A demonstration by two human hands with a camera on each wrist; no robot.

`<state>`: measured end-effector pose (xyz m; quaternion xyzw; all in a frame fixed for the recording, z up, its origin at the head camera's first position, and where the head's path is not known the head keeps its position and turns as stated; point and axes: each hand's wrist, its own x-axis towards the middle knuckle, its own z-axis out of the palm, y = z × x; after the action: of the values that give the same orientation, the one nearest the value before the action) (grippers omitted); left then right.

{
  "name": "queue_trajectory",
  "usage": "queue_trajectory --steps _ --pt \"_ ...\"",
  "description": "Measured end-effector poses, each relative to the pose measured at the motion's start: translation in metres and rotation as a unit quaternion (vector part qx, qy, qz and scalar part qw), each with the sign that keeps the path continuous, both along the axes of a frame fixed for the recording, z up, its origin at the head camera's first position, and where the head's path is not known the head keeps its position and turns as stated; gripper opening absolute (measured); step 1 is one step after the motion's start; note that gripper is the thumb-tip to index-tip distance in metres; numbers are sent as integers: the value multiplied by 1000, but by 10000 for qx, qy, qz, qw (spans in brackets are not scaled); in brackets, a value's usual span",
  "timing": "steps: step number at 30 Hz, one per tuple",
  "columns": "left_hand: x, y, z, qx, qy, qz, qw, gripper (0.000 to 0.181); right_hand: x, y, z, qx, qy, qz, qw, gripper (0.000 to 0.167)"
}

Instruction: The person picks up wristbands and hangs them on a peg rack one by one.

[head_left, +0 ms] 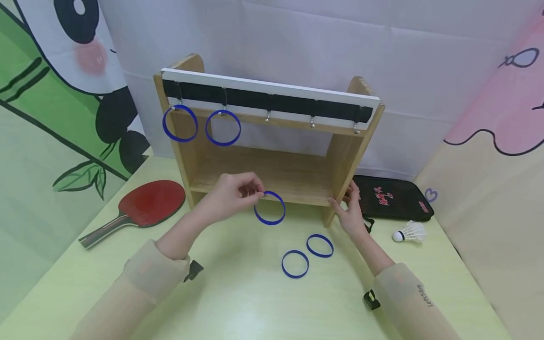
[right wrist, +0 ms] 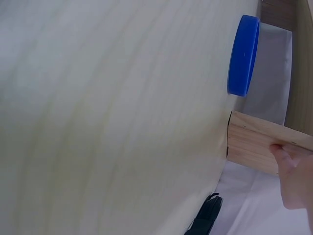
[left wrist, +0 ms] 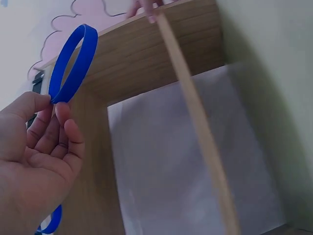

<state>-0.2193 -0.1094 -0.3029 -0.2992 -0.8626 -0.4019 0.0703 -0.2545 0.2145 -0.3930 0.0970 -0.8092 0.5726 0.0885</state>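
Note:
My left hand [head_left: 231,196] pinches a blue ring [head_left: 270,222] between thumb and fingertip, in front of the wooden rack [head_left: 259,172]. In the left wrist view that ring [left wrist: 73,73] stands up from the fingertips. The right hand [head_left: 350,212] grips the lower right side panel of the rack; in the right wrist view its thumb [right wrist: 279,152] lies against the panel's edge. From the two leftmost hooks hang a blue ring [head_left: 180,140] and another blue ring [head_left: 223,143]. Several more hooks [head_left: 312,123] to the right carry nothing.
Two blue rings, one nearer [head_left: 295,276] and one farther [head_left: 320,255], lie on the table [head_left: 246,302]. A red table tennis paddle [head_left: 151,203] lies left of the rack. Right of it are a black case [head_left: 395,198] and a shuttlecock [head_left: 411,232].

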Motion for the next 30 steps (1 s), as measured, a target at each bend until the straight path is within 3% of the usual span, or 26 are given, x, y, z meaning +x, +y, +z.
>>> queue_trajectory --steps 6,11,17,25,30 --pt "4 0 24 427 352 286 9981 8 0 0 -1 36 6 7 10000 75" --pt "4 -1 40 903 688 504 9923 9 1 -1 0 87 20 -21 10000 75" --pt "-2 0 52 1445 1113 883 9793 10 1 -1 1 59 25 0 10000 76" --pt "-11 5 64 2446 1166 1222 9548 17 2 -1 1 34 21 -8 10000 74" --pt "-17 6 67 2716 1255 1410 9437 20 2 -2 2 18 20 15 10000 75"
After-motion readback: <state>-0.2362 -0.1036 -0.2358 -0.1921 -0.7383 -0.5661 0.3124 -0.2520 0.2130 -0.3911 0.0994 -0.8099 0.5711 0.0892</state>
